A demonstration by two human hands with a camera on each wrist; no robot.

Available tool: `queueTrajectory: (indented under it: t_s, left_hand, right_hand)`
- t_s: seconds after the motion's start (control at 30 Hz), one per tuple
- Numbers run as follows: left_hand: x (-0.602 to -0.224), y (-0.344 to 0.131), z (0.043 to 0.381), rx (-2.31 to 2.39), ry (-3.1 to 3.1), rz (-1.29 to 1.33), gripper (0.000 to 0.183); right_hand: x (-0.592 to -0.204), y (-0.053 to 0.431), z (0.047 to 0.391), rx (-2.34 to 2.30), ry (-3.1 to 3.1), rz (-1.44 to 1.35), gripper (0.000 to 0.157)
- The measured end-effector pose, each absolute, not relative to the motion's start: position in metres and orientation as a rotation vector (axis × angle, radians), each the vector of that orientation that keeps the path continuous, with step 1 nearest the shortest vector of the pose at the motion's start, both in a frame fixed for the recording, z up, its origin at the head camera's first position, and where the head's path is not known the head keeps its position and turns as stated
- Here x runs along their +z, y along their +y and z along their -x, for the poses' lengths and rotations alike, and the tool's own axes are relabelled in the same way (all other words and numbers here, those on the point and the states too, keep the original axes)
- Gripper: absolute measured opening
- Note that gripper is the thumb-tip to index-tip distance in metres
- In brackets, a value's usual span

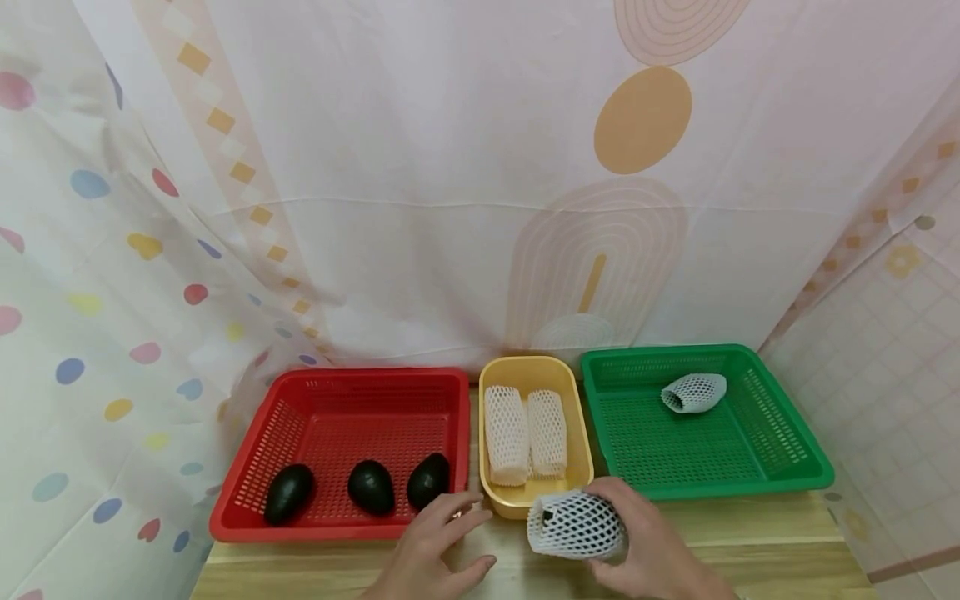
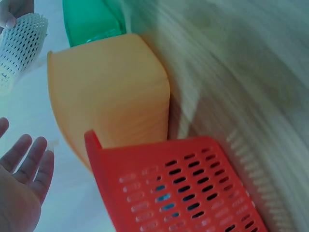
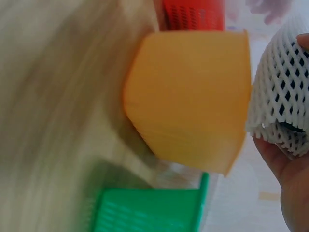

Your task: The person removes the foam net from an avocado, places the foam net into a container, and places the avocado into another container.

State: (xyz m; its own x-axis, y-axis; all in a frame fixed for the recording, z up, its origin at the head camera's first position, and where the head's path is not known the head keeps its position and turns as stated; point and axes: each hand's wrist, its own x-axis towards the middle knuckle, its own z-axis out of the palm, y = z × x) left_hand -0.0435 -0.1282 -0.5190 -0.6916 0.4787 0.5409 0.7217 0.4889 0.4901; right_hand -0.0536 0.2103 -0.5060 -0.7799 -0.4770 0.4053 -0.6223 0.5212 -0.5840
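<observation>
So the right hand (image 1: pixel 643 537) has its fingers wrapped round a white foam net sleeve (image 1: pixel 579 527) with something dark peeking out of it, held just on the near side of the yellow bin (image 1: pixel 513 507), while the left hand (image 1: pixel 438 550) is holding nothing, fingers loosely spread near the red basket's (image 1: pixel 322 532) near right corner. That basket's on the left with three dark avocados (image 1: pixel 371 487) along its near side, the yellow bin's got spare foam sleeves (image 1: pixel 507 435) lying in it, and the green basket (image 1: pixel 750 485) over on the right has one netted bundle (image 1: pixel 699 392) toward its far side, all on a wood-grain table (image 1: pixel 757 554).
</observation>
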Motion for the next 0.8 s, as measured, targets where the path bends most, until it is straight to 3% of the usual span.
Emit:
queueTrajectory:
  t_s: [0.6,0.8]
  left_hand:
    - [-0.558,-0.108,0.034,-1.051,-2.180,1.170,0.033]
    - [-0.577,-0.102,0.033,-1.086,-2.202,1.163,0.040]
  right_hand:
    - [-0.553,0.197,0.043,1.111,-2.726,-0.922,0.073]
    - [-0.571,0.193,0.047,1.147,-2.826,-0.876,0.069]
